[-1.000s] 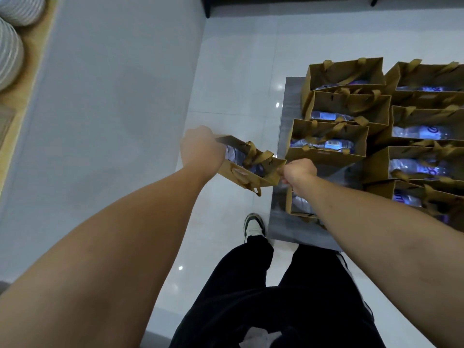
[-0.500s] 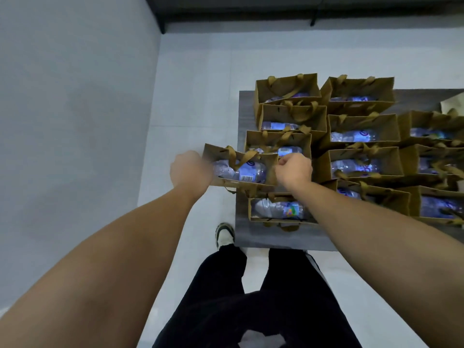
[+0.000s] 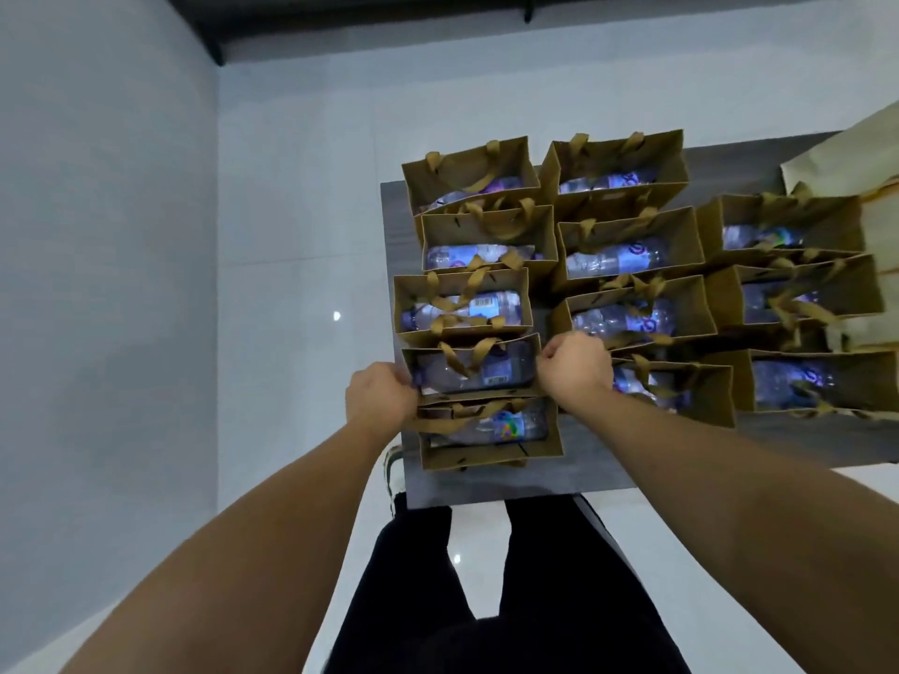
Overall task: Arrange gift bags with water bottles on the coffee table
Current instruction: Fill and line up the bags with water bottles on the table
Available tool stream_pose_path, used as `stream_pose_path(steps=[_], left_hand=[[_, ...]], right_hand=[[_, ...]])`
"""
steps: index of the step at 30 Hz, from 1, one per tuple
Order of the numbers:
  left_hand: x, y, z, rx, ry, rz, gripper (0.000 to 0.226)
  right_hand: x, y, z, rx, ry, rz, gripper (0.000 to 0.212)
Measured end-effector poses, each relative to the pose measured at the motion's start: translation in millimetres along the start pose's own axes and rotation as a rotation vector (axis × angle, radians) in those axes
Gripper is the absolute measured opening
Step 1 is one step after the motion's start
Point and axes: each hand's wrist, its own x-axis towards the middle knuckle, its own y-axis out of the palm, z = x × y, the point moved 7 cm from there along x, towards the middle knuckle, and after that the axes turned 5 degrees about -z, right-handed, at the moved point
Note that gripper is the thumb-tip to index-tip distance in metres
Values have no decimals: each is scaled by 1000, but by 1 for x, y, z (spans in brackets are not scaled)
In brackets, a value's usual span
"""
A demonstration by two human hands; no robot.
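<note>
1. Now, left hand grips the left end of a brown gift bag, fingers curled round the bag's edge.
2. Right hand pinches the right end of the same bag, fingers curled tight at its top corner.
3. Held bag sits in the left column of bags on the dark coffee table, between the front bag and the bag with the barcode label; touching both.
4. Inside the held bag a water bottle lies on its side, ribbon handles flopped over it.
5. Left column counts five bags, front to back; each has a bottle lying inside.
6. Middle column has four bags; nearest one partly hidden behind the right wrist.
7. Right column has three bags, also with bottles.
8. Pale paper bag at the table's far right corner, cut off by the frame.
9. Person's black trousers and one shoe below the table's near edge; white tiled floor left of the table.
</note>
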Motion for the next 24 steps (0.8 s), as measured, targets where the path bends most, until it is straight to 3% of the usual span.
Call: stream_pose_path(steps=[6,9,12,17,21,24], left_hand=[[33,-31,-20,-140,-101,-212,23],[56,-24,-37,-242,-120,-138,33],[71,-14,-50,-232,-102,-111,26],[71,-11,-59,-65,-77,-115,17],[69,-6,-67,-80,-65,-68,15],[71,-11,-70,-138,-100,-96,19]], right_hand=[[26,-12,14,139,19,-110,32],[48,-4,22,92,40,-17,32],[59,3,32,23,29,17,26],[60,-2,32,-56,37,2,19],[63,-14,23,-37,50,-23,25],[69,-33,30,30,-12,-142,33]])
